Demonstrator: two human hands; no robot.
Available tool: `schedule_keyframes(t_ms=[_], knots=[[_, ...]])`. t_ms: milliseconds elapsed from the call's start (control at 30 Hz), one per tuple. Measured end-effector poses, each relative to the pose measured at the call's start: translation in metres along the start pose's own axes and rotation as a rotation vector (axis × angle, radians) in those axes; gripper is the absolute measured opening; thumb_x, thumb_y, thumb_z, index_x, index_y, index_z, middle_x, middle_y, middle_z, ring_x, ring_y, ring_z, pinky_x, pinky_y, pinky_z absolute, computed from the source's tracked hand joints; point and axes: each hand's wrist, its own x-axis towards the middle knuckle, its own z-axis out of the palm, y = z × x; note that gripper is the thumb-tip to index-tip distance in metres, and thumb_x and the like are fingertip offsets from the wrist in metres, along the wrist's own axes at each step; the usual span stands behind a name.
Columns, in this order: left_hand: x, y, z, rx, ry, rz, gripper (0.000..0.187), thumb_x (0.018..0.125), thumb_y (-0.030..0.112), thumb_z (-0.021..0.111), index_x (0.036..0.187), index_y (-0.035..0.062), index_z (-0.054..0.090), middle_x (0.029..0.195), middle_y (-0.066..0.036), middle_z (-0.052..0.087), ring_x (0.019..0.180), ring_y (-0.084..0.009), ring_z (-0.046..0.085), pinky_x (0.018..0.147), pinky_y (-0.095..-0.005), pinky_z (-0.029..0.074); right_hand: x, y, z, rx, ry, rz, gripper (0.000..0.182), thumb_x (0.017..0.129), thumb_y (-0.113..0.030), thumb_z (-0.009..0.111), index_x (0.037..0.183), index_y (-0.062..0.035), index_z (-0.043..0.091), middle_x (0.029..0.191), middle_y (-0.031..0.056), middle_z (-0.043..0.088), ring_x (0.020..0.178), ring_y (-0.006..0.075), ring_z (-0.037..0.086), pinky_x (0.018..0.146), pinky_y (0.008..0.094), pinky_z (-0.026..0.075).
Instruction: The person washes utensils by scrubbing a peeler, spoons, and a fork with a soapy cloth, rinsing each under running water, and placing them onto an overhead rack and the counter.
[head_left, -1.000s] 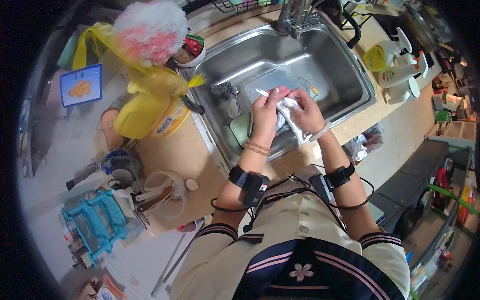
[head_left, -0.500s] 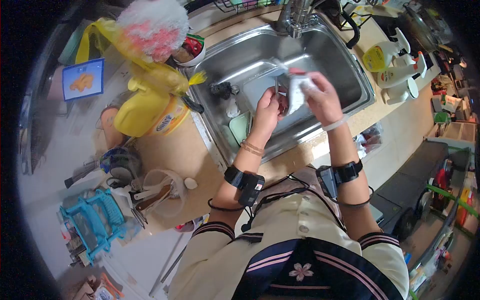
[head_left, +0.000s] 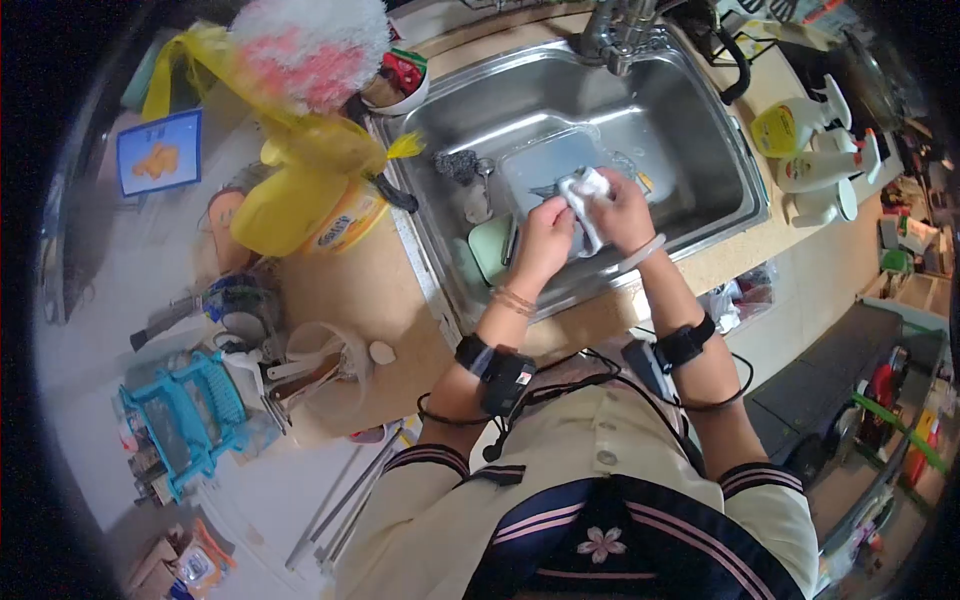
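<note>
White cloth (head_left: 581, 196), its long axis laid near to far, is held over the sink (head_left: 700, 165) below the fingers; it is clasped by the right hand (head_left: 626, 212), fingers closed, while just beside it, how far the left hand (head_left: 545, 240) is closed, and on what, cannot be told.

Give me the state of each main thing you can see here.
White fabric cloth: bunched up, held
Right hand: closed on the cloth
Left hand: curled beside the cloth, grip partly hidden
Silver metal faucet: no stream visible
Light-green rectangular tray: lying in the silver metal sink
Black wiry scourer: in the sink
White round bowl: open, holding a red packet
Yellow-labelled plastic spray bottle: upright
</note>
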Motion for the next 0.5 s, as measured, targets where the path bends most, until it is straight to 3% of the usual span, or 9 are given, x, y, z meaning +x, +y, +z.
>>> schedule_keyframes(t_ms=[33, 133, 167, 267, 367, 500], knots=[[-0.001, 0.001, 0.004, 0.082, 0.051, 0.008, 0.012, 0.079, 0.006, 0.045, 0.082, -0.002, 0.053, 0.059, -0.008, 0.049, 0.054, -0.0115, 0.045, 0.052, -0.0271, 0.037, 0.001, -0.001, -0.001, -0.001, 0.004, 0.037, 0.018, 0.069, -0.005, 0.053, 0.086, -0.0013, 0.057, 0.071, 0.012, 0.06, 0.062, 0.0161, 0.055, 0.057, 0.0282, 0.043], [0.002, 0.01, 0.003, 0.093, 0.066, 0.004, 0.013, 0.079, 0.007, 0.044, 0.081, -0.0017, 0.053, 0.06, -0.011, 0.05, 0.055, -0.0133, 0.045, 0.053, -0.0281, 0.038, 0.01, -0.003, -0.008, 0.017, -0.043, 0.019, 0.018, 0.068, -0.004, 0.053, 0.085, -0.0015, 0.057, 0.071, 0.0113, 0.06, 0.061, 0.0148, 0.055, 0.057, 0.028, 0.043], [0.005, 0.016, 0.0, -0.025, 0.051, -0.08, 0.013, 0.079, 0.007, 0.043, 0.081, -0.0013, 0.053, 0.062, -0.012, 0.052, 0.055, -0.0143, 0.047, 0.053, -0.0289, 0.039, 0.013, 0.001, -0.007, 0.053, -0.074, 0.005, 0.017, 0.068, -0.004, 0.053, 0.085, -0.0016, 0.058, 0.071, 0.0112, 0.06, 0.061, 0.0146, 0.054, 0.057, 0.0279, 0.043], [0.016, -0.003, 0.016, 0.099, 0.108, 0.023, 0.014, 0.083, 0.005, 0.039, 0.083, 0.0024, 0.052, 0.056, 0.005, 0.041, 0.045, -0.0031, 0.034, 0.04, -0.0194, 0.028, 0.023, 0.004, -0.008, 0.105, -0.074, 0.044, 0.016, 0.071, -0.004, 0.053, 0.085, 0.0001, 0.057, 0.07, 0.0079, 0.059, 0.062, 0.0121, 0.053, 0.056, 0.0263, 0.042], [0.026, 0.002, 0.018, 0.093, 0.126, 0.025, 0.015, 0.083, 0.005, 0.038, 0.08, 0.0013, 0.053, 0.057, 0.004, 0.045, 0.045, -0.0037, 0.035, 0.04, -0.0196, 0.029, 0.034, 0.024, -0.008, 0.417, -0.072, 0.164, 0.014, 0.074, -0.003, 0.051, 0.085, 0.0019, 0.057, 0.072, 0.0059, 0.059, 0.064, 0.0103, 0.052, 0.057, 0.0242, 0.042], [0.031, 0.009, 0.039, 0.248, 0.229, 0.041, 0.016, 0.082, 0.004, 0.038, 0.081, 0.0005, 0.054, 0.056, 0.002, 0.045, 0.048, -0.0053, 0.038, 0.042, -0.0209, 0.031, 0.051, 0.032, -0.018, 0.287, -0.12, 0.082, 0.017, 0.073, -0.002, 0.051, 0.089, 0.0014, 0.056, 0.076, 0.0066, 0.06, 0.066, 0.011, 0.053, 0.059, 0.0244, 0.043]])
